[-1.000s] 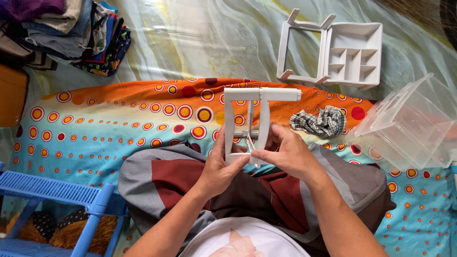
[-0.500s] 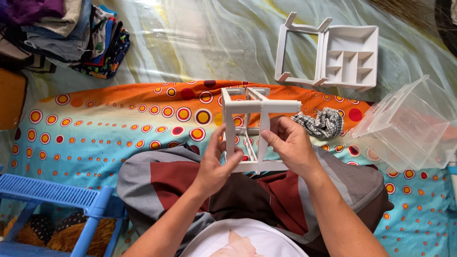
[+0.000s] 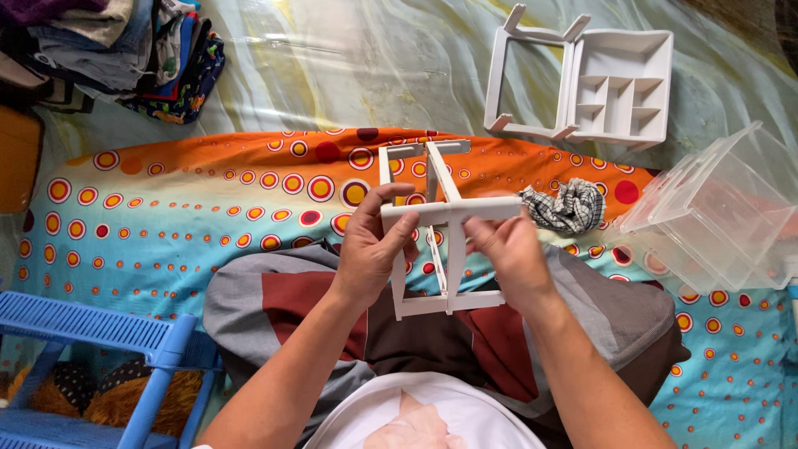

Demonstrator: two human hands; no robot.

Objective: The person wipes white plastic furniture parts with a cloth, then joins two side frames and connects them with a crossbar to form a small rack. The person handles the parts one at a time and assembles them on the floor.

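Head view, now: holding a white plastic frame (image 3: 440,229) above the lap, over the dotted orange and blue cloth (image 3: 166,208). Left hand (image 3: 371,249) wrapping the left end of the frame's crossbar, thumb over the top, fingers curled round. Right hand (image 3: 507,254) pinching the bar and the upright just right of the middle joint, fingertips closed on the plastic. Frame tilting with its far end toward the checked rag (image 3: 567,205), which is lying just beside it on the right.

Doing this step well, as a judgement: keeping the left grip firm on the bar end as the anchor, letting the right fingertips do the turning and pressing close to the joint, keeping thin rails from twisting, and watching that no finger is sitting in a slot. Possibly seating a rail into the crossbar, though the joint itself is half hidden behind the fingers.

Lying far right: a white divided tray with a hinged frame (image 3: 619,83). Near right: clear plastic boxes (image 3: 715,216). Far left: folded clothes (image 3: 108,41). Near left: a blue stool (image 3: 100,333).

Against the frame half a second back: holding the same piece, now swung so the crossbar is running more level and the long rails are pointing away; left hand sliding up onto the bar end, right hand shifting closer to the middle.
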